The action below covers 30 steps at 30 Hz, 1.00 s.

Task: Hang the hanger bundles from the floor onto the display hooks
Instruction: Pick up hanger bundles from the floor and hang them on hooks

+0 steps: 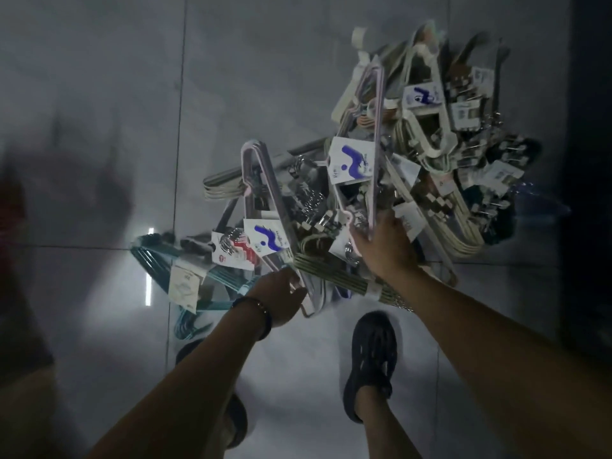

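Observation:
A heap of hanger bundles (390,180) lies on the grey tiled floor (99,94), most with white paper labels. My left hand (281,298) grips the lower end of a pale lilac bundle (256,180) with a blue-printed label. My right hand (384,246) holds the lower end of a second lilac bundle (377,127) that runs up across the heap. A teal bundle (185,276) lies at the left edge of the heap. No display hooks are in view.
My two feet in dark shoes (372,359) stand right below the heap. A dark vertical surface (592,193) borders the floor on the right. A bright light strip reflects off the tiles (149,286) at the left.

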### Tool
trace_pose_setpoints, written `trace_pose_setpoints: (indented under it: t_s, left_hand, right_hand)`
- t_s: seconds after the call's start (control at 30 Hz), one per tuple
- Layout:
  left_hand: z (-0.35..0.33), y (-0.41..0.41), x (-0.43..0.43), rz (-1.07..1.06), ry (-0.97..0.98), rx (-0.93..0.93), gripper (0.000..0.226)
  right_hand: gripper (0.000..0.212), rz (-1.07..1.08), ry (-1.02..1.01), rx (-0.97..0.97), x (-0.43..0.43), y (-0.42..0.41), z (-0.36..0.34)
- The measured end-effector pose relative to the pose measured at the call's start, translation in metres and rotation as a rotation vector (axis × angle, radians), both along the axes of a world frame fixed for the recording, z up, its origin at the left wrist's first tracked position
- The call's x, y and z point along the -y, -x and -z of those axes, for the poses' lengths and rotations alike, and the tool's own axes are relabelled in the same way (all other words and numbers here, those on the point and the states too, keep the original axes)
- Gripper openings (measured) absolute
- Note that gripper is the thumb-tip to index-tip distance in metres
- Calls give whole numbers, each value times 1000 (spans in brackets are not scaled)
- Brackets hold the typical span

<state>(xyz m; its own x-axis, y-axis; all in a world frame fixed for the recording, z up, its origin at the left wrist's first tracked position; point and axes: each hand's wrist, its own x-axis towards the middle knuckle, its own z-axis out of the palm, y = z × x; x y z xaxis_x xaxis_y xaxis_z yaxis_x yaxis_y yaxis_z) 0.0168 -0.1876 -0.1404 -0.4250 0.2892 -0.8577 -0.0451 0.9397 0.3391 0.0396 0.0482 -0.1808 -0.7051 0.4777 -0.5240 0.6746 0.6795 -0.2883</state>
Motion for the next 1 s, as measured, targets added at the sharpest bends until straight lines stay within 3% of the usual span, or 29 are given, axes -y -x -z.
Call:
trace_pose_setpoints:
  t_s: [0.1, 0.17, 0.37, 0.5, 0.77, 1.0]
  left_hand:
    - [17, -1, -1, -164, -2, -13, 40]
    - [21, -2, -3, -269, -22, -23, 39]
    - [27, 4, 3, -432, -76, -32, 30]
    - [19, 9, 5, -606, -109, -10, 36]
    - [20, 18, 2, -680, -134, 15, 44]
    - [21, 28, -7, -926, -186, 29, 45]
  right_hand:
    - [62, 182, 112, 156, 0, 32, 16]
    - [60, 152, 83, 166, -1, 39, 15]
    - [26, -6, -24, -51, -16, 30, -9]
    - [28, -23, -54, -172, -2, 29, -26]
    - [31, -258, -167, -410, -5, 108, -51]
    - [25, -94, -7, -420, -15, 145, -58]
